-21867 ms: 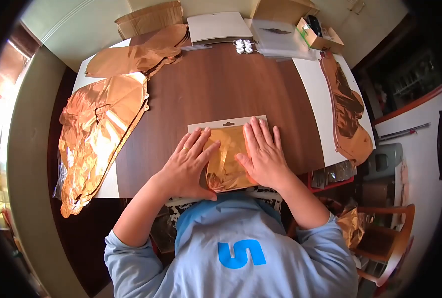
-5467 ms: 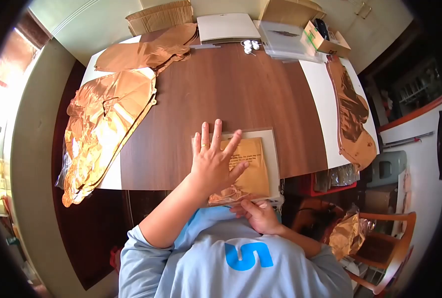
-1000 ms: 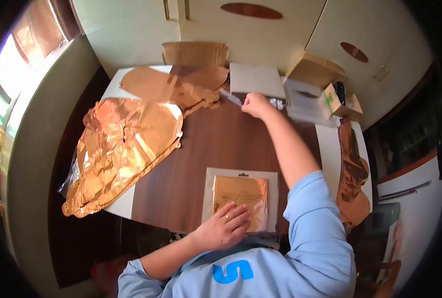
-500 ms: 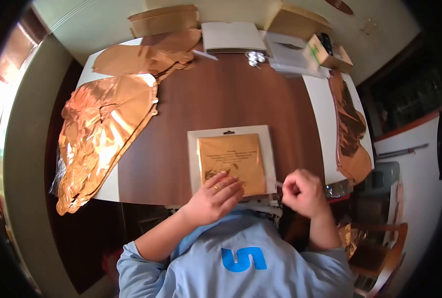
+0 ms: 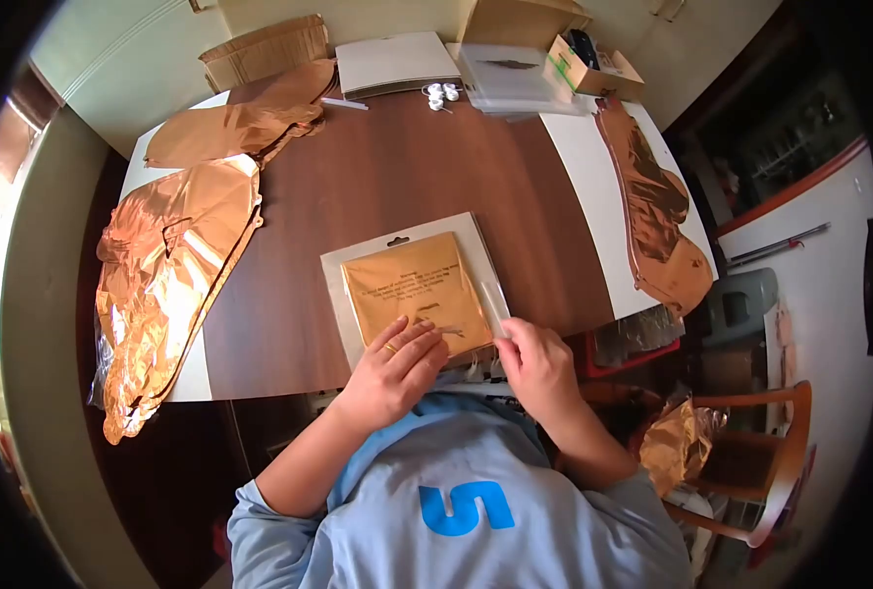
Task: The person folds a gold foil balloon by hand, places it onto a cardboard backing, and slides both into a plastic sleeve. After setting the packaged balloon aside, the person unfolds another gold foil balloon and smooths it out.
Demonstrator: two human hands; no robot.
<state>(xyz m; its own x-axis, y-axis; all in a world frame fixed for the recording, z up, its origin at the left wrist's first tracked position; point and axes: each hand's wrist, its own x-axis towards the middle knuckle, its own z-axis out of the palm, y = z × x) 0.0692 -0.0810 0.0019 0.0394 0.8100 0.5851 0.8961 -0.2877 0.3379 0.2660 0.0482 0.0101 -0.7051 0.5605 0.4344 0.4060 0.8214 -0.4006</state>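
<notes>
A folded gold foil balloon (image 5: 417, 270) in a clear printed bag lies on a white backing card (image 5: 335, 280) with a hang hole, near the table's front edge. My left hand (image 5: 397, 368) lies over the bag's lower part, fingers stretched out and side by side. At the card's right edge, my right hand (image 5: 539, 368) pinches a thin, pale translucent straw (image 5: 495, 297) between thumb and forefinger. The straw points away from me, over the card's right margin.
Flat copper-coloured foil balloons (image 5: 176, 255) cover the table's left side, and another (image 5: 652, 201) lies on the right. Along the back are a white box (image 5: 397, 64), white ribbon rolls (image 5: 441, 95), clear plastic sheets (image 5: 520, 83) and a small carton (image 5: 593, 69). A wooden chair (image 5: 750, 471) stands at right.
My right hand has come in from beyond the card's right side to its edge, bringing the straw over it. The card now looks turned slightly. My left hand stays on the bag.
</notes>
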